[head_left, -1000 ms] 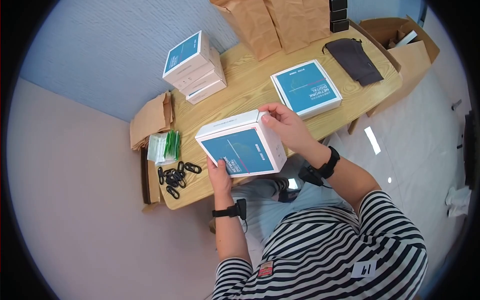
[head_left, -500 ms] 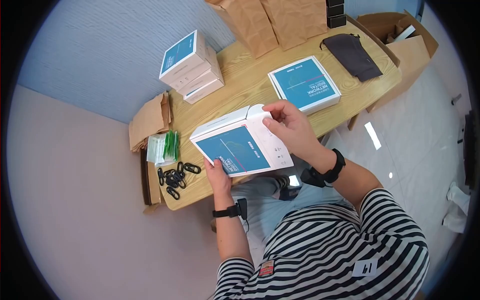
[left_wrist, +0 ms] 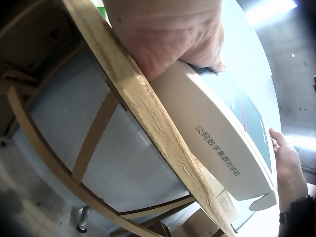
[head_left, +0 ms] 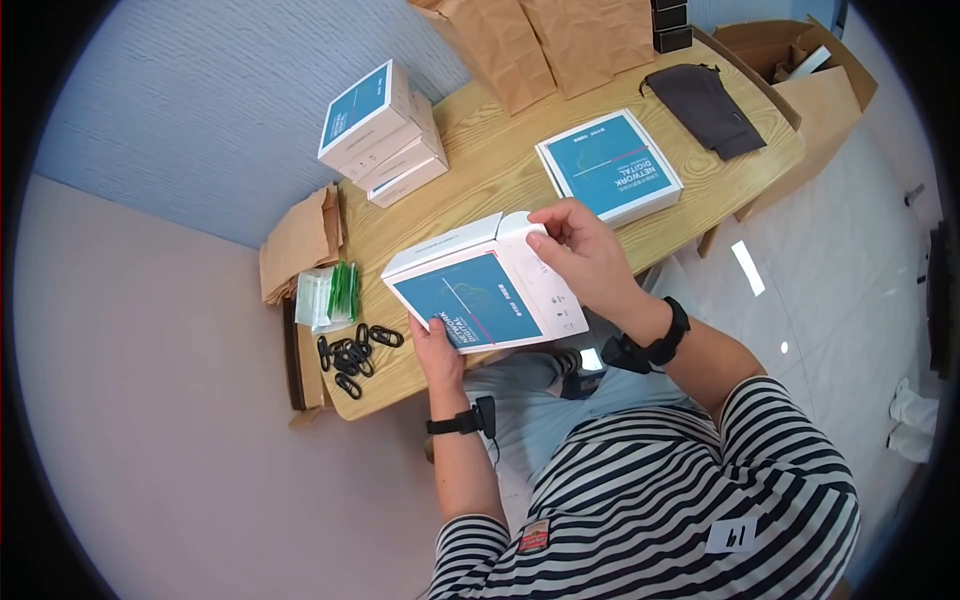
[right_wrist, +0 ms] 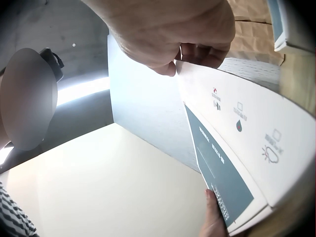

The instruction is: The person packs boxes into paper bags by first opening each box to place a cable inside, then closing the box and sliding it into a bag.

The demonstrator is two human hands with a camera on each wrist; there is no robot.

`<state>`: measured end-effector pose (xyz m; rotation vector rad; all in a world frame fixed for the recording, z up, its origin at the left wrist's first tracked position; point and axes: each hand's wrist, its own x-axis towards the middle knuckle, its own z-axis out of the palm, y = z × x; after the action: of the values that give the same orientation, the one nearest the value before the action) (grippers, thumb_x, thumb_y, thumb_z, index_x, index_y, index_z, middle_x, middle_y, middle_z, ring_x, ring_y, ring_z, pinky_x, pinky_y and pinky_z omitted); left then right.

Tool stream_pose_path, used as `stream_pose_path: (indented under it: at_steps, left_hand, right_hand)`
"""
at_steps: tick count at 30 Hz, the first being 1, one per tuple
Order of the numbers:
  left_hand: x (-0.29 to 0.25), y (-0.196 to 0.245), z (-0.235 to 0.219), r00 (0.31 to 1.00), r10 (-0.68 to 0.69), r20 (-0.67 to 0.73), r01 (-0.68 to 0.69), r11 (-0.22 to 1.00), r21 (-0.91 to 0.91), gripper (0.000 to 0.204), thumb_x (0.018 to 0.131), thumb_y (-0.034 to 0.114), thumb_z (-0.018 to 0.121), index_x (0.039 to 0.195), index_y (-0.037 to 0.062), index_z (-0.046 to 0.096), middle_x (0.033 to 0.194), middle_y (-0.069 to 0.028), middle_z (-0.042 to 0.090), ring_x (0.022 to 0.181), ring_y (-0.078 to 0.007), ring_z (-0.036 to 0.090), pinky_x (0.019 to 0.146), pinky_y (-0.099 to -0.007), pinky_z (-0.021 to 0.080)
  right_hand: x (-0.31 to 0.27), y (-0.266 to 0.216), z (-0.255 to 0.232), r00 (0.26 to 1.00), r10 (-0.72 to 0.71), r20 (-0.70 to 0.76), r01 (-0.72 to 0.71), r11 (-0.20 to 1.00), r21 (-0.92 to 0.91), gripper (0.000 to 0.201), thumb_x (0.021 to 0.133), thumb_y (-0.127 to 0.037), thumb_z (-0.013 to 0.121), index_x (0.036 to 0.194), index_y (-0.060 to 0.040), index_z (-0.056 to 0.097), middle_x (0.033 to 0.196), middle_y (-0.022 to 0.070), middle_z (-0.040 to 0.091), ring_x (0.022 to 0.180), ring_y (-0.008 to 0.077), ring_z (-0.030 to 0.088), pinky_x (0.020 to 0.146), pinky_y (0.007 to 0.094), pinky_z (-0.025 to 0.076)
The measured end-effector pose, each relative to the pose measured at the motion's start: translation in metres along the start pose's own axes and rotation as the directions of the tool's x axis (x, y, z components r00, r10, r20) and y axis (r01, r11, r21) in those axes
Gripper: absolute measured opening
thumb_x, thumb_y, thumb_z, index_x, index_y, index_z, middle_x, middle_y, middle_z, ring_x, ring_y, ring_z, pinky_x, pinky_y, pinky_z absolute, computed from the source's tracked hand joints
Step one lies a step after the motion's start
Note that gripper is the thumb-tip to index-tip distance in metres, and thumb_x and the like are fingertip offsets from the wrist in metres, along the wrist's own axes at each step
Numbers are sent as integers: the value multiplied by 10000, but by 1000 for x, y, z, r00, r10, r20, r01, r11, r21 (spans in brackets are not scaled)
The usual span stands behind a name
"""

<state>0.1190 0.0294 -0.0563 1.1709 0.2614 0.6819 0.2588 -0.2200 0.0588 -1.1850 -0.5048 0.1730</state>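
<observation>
A white box [head_left: 470,300] with a blue printed top is held tilted over the table's near edge. My left hand [head_left: 437,353] grips its lower left side, thumb on the blue face; the fingers underneath are hidden in the head view. At the box's right end, my right hand [head_left: 590,258] pinches the upper edge of the white end flap [head_left: 545,285] between thumb and fingers. In the right wrist view the flap [right_wrist: 247,123] shows small printed symbols. A small tab [left_wrist: 264,201] sticks out at the box's end in the left wrist view.
A similar box [head_left: 612,165] lies on the wooden table [head_left: 490,180]. Several more boxes are stacked [head_left: 385,135] by the wall. Black looped cords [head_left: 350,357], green-edged packets [head_left: 330,297], brown paper bags [head_left: 550,50] and a dark pouch [head_left: 705,110] stand or lie around.
My right hand has moved outward, to the right, and the box's end flap has swung out with it. The box has shifted slightly left, still in my left hand.
</observation>
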Motion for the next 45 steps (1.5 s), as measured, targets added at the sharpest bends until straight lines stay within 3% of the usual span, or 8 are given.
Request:
stream_pose_path:
  at_steps: [14, 22, 24, 32, 36, 39, 42, 45]
  left_hand:
    - [1, 1, -1, 1000, -14, 9, 14, 1000, -5, 666, 937, 342, 769, 1450, 57, 453, 1267, -75, 642, 1102, -217, 658, 923, -357, 586]
    - [1, 1, -2, 999, -9, 48, 9, 1000, 3, 627, 970, 328, 732, 1447, 35, 450, 1283, -81, 635, 1128, -221, 643, 957, -357, 565]
    - [1, 1, 1, 1000, -11, 9, 10, 998, 61, 534, 1042, 303, 629, 1458, 33, 433, 1308, -94, 617, 1157, -226, 626, 988, -373, 546]
    - [3, 15, 16, 973, -92, -212, 105, 993, 50, 501, 1118, 333, 452, 1534, 73, 352, 1368, -110, 569, 1198, -261, 604, 1020, -428, 522]
    - [4, 21, 24, 964, -119, -239, 122, 993, 0, 535, 1119, 370, 437, 1566, 99, 323, 1409, -112, 541, 1237, -276, 586, 1038, -446, 509]
    - [5, 18, 20, 967, -111, -232, 116, 993, 9, 544, 1119, 383, 431, 1573, 106, 314, 1417, -115, 535, 1255, -279, 575, 1040, -442, 509]
    - [4, 20, 23, 975, -96, -200, 97, 995, -7, 542, 1119, 385, 430, 1570, 107, 317, 1419, -114, 535, 1257, -279, 576, 1039, -442, 510]
    - [5, 19, 22, 970, -111, -215, 110, 994, -17, 537, 1120, 385, 427, 1568, 108, 320, 1422, -113, 534, 1256, -276, 576, 1040, -440, 509]
  right_hand:
    - [7, 11, 0, 984, 162, 76, -174, 965, 198, 247, 995, -153, 679, 1191, -12, 629, 1041, 24, 649, 880, 70, 574, 782, 227, 492]
    - [13, 20, 2, 979, 163, 125, -171, 984, 56, 380, 1022, -157, 645, 1358, 10, 590, 1089, 35, 642, 1002, 91, 579, 879, 242, 484]
    - [11, 26, 2, 979, 162, 120, -166, 986, 28, 394, 1021, -159, 647, 1370, 12, 585, 1094, 36, 641, 1007, 92, 577, 878, 239, 484]
    - [-19, 58, -19, 878, 412, 243, -411, 910, -60, 458, 980, -255, 714, 1320, 35, 615, 990, 25, 653, 866, 92, 601, 798, 254, 505]
    - [-25, 63, -24, 880, 387, 276, -413, 910, 41, 389, 986, -247, 700, 1254, 27, 635, 939, 19, 675, 853, 77, 603, 770, 252, 502]
    - [-18, 40, -28, 876, 400, 270, -361, 914, -182, 286, 1000, -205, 670, 1177, 17, 643, 950, 15, 675, 830, 60, 594, 737, 237, 485]
    - [-14, 27, -24, 856, 454, 247, -437, 891, -124, 215, 996, -151, 659, 1150, -2, 648, 939, 7, 658, 801, 43, 570, 708, 222, 465]
    - [-15, 30, -22, 913, 317, 256, -342, 938, 59, 183, 985, -117, 667, 1139, -21, 652, 911, 13, 640, 798, 35, 561, 702, 210, 458]
